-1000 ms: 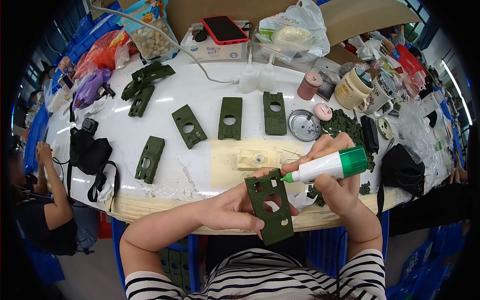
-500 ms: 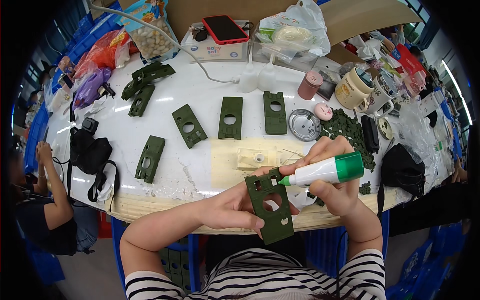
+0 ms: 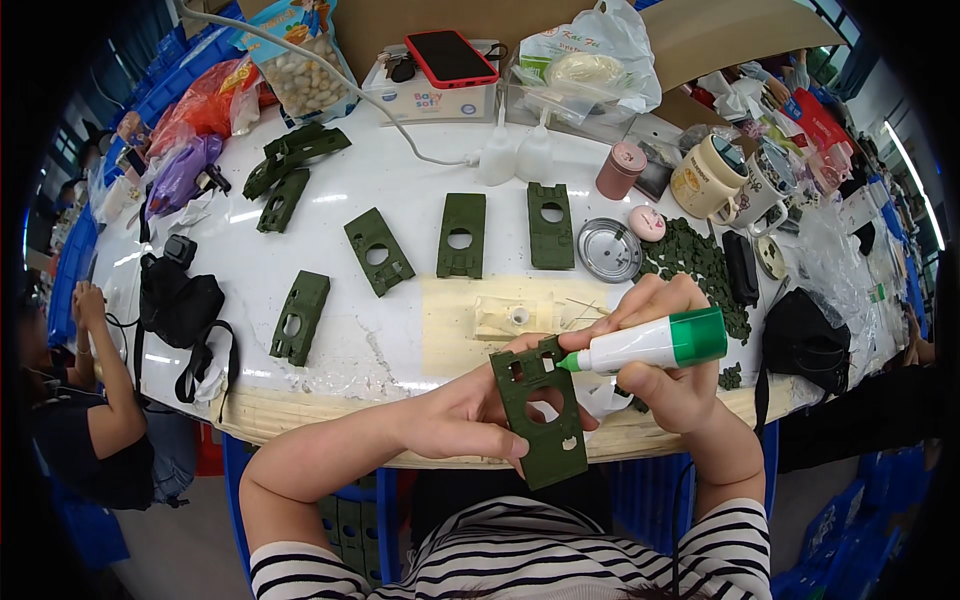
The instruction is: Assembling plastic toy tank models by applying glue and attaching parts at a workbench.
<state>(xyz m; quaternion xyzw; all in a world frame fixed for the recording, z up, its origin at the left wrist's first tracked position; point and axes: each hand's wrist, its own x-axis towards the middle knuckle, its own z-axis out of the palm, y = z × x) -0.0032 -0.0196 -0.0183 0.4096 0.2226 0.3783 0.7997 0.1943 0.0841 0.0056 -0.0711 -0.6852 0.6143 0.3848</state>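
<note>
My left hand (image 3: 462,418) grips a dark green plastic model tank hull top (image 3: 552,462), tilted in front of me, its thumb pressed along one edge. The part has a large round hole and smaller square openings. My right hand (image 3: 683,392) is wrapped round a white glue bottle (image 3: 635,345) with a green base and a green nozzle. The nozzle tip meets the part's upper right edge, beside a square opening. Beyond my hands lies a pale block (image 3: 490,317) with a round peg, partly covered by my fingers.
Several similar green hull tops (image 3: 460,238) lie across the white table (image 3: 385,330). On the right are a heap of small green pieces (image 3: 690,255), a round metal tin (image 3: 609,250) and mugs (image 3: 706,178). White squeeze bottles (image 3: 497,158) stand at the back. A person's arm (image 3: 118,385) shows at left.
</note>
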